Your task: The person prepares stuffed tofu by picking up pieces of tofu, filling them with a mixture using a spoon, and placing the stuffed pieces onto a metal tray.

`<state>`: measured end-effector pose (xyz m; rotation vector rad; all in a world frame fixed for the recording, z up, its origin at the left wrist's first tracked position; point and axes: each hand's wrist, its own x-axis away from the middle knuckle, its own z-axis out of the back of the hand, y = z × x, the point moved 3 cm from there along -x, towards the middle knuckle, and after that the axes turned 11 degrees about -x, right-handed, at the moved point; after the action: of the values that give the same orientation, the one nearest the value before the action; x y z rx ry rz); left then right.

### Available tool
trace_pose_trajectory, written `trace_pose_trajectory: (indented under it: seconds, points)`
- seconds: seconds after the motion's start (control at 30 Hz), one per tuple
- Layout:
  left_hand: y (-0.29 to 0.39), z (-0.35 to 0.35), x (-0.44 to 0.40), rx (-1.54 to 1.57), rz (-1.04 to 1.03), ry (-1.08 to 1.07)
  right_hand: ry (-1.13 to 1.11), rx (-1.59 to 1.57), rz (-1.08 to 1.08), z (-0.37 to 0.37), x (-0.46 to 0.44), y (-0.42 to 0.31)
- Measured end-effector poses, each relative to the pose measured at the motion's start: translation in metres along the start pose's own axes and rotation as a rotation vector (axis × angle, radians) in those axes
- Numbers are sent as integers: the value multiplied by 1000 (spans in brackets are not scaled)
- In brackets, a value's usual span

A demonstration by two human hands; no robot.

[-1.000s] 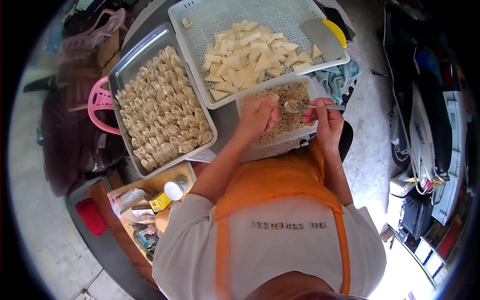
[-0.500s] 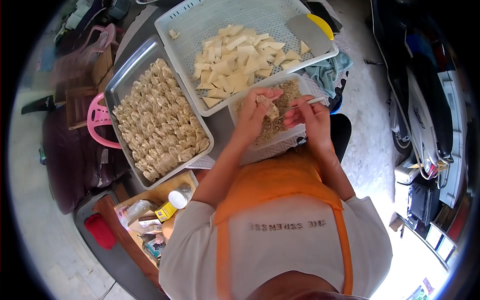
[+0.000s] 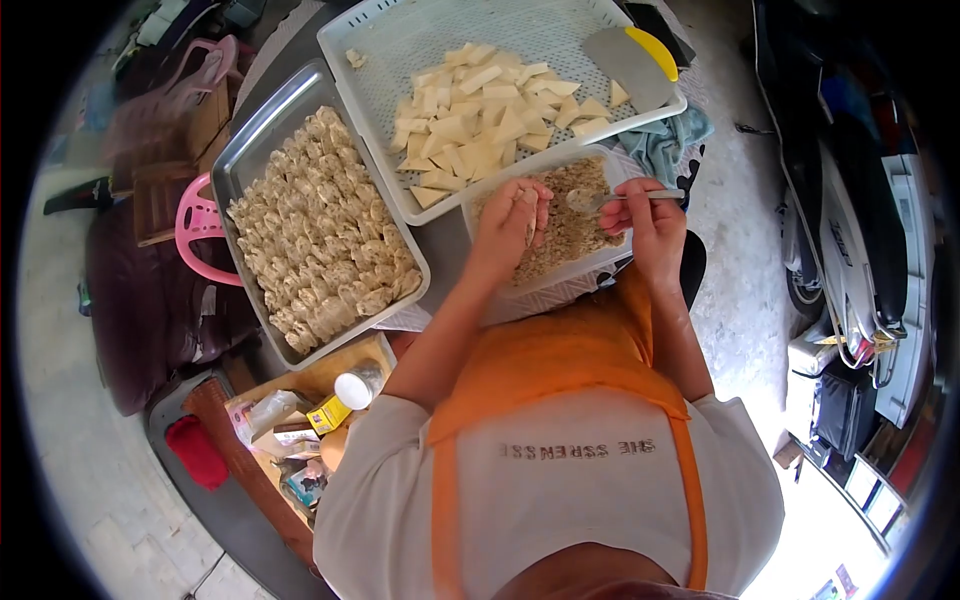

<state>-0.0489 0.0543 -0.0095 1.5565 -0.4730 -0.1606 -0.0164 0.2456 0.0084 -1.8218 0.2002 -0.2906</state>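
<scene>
My left hand [image 3: 508, 228] is curled over the left side of a white tub [image 3: 612, 172], closed around a pale stuffed tofu piece [image 3: 529, 212] that the fingers mostly hide. In my right hand [image 3: 648, 222] is a metal spoon [image 3: 584, 200], pinched by its handle, with the bowl over the tub. Brown crumbly mince filling [image 3: 562, 250] lies in the tub below both hands. Behind it, a white perforated tray [image 3: 385, 50] carries pale cut tofu triangles [image 3: 480, 110]. On the left, a metal tray [image 3: 232, 150] is packed with rows of stuffed pieces [image 3: 320, 230].
A scraper with a yellow handle [image 3: 652, 52] rests on the white tray's right end. Beside the tub lies a blue-green cloth [image 3: 672, 140]. A pink chair [image 3: 205, 230] stands left of the metal tray. A wooden box [image 3: 372, 352] with jars and packets is at lower left.
My right hand has moved right, drawing the spoon away from the piece in my left hand and over the filling. The left fingers have closed further round that piece.
</scene>
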Motion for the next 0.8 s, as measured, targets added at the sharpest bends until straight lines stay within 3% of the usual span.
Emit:
trace_pose_trajectory:
  seconds: [0.1,0.2,0.4,0.5,0.7,0.8]
  points:
    - [4,-7,-1,259,97,91,-47,23,8,-5,2,5]
    - [-6,4,-2,363,231,-155,-87,77,18,-11,4,6]
    - [7,-1,3,211,315,-41,-93,86,29,-15,5,13]
    - [-3,2,3,244,196,-115,-84,93,18,-15,6,15]
    - [9,-3,4,468,245,-18,-92,84,10,-15,6,15]
    - [15,-9,2,222,88,-114,-95,75,10,-13,6,14]
